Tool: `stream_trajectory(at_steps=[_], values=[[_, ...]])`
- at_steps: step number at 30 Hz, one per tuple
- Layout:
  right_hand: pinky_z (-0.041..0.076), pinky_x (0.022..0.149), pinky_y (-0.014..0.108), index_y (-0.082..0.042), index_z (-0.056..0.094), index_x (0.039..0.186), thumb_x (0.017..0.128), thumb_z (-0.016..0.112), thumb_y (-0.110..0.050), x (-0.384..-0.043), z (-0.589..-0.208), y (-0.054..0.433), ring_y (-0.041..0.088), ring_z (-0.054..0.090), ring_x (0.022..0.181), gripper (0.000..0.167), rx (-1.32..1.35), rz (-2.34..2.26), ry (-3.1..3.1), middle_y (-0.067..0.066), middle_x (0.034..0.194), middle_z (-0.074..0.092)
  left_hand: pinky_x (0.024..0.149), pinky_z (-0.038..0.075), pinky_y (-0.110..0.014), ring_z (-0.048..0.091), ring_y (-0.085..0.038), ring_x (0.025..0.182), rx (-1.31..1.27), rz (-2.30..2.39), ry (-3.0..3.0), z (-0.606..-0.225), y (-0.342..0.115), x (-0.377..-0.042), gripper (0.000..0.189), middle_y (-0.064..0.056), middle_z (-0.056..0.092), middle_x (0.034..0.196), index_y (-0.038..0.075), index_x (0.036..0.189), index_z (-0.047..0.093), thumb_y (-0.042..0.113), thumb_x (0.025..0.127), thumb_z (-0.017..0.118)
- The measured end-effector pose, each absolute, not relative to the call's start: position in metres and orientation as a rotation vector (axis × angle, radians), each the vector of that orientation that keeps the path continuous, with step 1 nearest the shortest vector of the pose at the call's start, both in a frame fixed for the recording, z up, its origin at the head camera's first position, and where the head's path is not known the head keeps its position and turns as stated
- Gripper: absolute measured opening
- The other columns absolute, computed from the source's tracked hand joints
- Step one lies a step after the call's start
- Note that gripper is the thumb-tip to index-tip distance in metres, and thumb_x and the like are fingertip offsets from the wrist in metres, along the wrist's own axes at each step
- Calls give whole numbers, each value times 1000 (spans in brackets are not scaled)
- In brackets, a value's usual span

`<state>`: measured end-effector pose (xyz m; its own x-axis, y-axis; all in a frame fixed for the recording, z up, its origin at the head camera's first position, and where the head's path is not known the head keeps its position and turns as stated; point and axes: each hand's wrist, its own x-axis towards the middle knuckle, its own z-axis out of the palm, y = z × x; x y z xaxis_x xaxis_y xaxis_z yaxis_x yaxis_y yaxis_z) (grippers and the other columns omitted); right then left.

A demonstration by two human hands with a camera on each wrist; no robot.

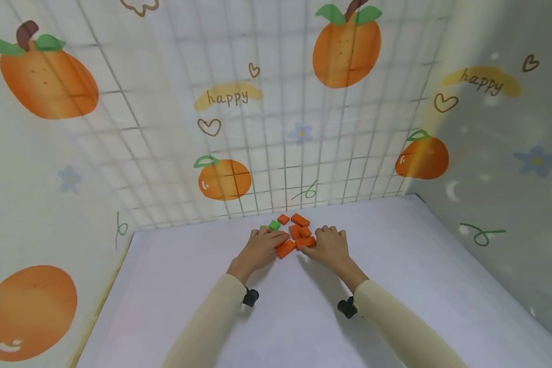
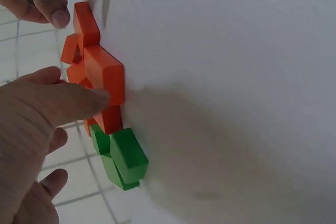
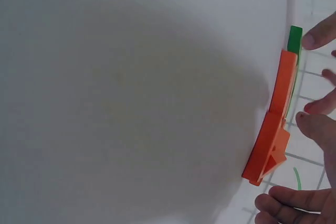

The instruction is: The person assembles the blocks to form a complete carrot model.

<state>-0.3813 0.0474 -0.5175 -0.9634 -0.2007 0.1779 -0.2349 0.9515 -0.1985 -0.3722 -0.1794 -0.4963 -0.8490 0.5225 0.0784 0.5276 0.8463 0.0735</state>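
A tight cluster of orange blocks lies on the white tabletop between two bare hands. The left hand (image 1: 259, 249) is at the cluster's left side; in the left wrist view its thumb overlaps the front orange block (image 2: 112, 77), and whether it presses on it I cannot tell. Its other fingers are spread loosely behind. At the right side is the right hand (image 1: 330, 249), its thumb beside a long orange block (image 3: 262, 148) and its fingers held apart from the thumb. Green blocks (image 2: 128, 156) sit by the left hand, partly hidden by it in the head view.
Behind the blocks rises a white wire grid (image 1: 276, 176) covered by a sheet printed with oranges. Similar printed sheets stand at left and right. The white tabletop (image 1: 299, 317) stretches toward the person. Dark wrist cameras (image 1: 250, 297) hang beneath the cream sleeves (image 1: 211, 322).
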Motion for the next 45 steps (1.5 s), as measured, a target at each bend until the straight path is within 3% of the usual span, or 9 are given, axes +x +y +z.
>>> stream_trajectory(at_steps=[5, 8, 11, 15, 20, 30, 36, 41, 45], values=[[36, 76, 45, -5, 65, 94, 79, 71, -67, -379, -524, 43, 26, 52, 86, 63, 339, 306, -2948, 6, 85, 57, 106, 30, -53, 40, -26, 132, -875, 49, -3059, -496, -164, -375, 55, 9, 52, 147, 30, 148, 51, 11, 98, 64], [36, 77, 45, -6, 66, 96, 78, 71, -67, -378, -528, 43, 26, 51, 88, 64, 334, 296, -2946, 6, 88, 58, 102, 32, -48, 42, -23, 123, -889, 191, -3063, -497, -158, -375, 58, 10, 55, 144, 32, 147, 53, 13, 95, 70], [35, 77, 45, -7, 64, 94, 79, 71, -67, -380, -528, 44, 26, 51, 87, 62, 317, 304, -2933, 5, 86, 57, 98, 34, -44, 43, -22, 118, -898, 246, -3009, -496, -156, -377, 54, 10, 59, 139, 29, 140, 59, 21, 90, 77], [34, 76, 45, -8, 62, 90, 80, 69, -67, -386, -525, 46, 26, 50, 85, 60, 320, 332, -2910, 5, 84, 55, 103, 32, -49, 45, -23, 122, -835, 118, -3012, -491, -160, -377, 54, 4, 61, 133, 23, 128, 67, 35, 79, 85], [34, 77, 45, -7, 63, 92, 80, 70, -66, -386, -520, 42, 26, 49, 85, 60, 328, 346, -2931, 5, 84, 55, 99, 33, -53, 46, -26, 120, -683, -110, -3065, -491, -178, -352, 60, -2, 61, 127, 19, 120, 66, 51, 72, 85], [36, 80, 46, -2, 66, 104, 80, 69, -67, -391, -522, 35, 28, 51, 89, 69, 317, 265, -2983, 9, 91, 59, 100, 32, -54, 47, -24, 111, -587, -282, -3080, -508, -204, -295, 58, 0, 61, 115, 18, 115, 64, 52, 71, 81], [32, 79, 46, -3, 63, 87, 80, 69, -69, -394, -528, 32, 29, 49, 85, 67, 223, 199, -2963, 9, 79, 53, 101, 32, -53, 47, -24, 110, -571, -270, -3083, -512, -207, -288, 58, -1, 62, 116, 18, 117, 64, 49, 71, 81], [27, 78, 46, -7, 55, 67, 84, 67, -56, -395, -527, 31, 32, 43, 83, 54, 169, 325, -2991, 10, 72, 48, 95, 35, -52, 47, -27, 114, -541, -367, -3089, -519, -213, -284, 61, -3, 60, 123, 17, 123, 64, 49, 75, 81], [26, 79, 47, -9, 55, 68, 80, 73, -50, -392, -521, 35, 32, 42, 87, 46, 175, 424, -3002, 9, 75, 48, 92, 35, -52, 46, -28, 119, -536, -517, -3034, -529, -222, -279, 64, -4, 56, 132, 19, 132, 62, 49, 78, 80]])
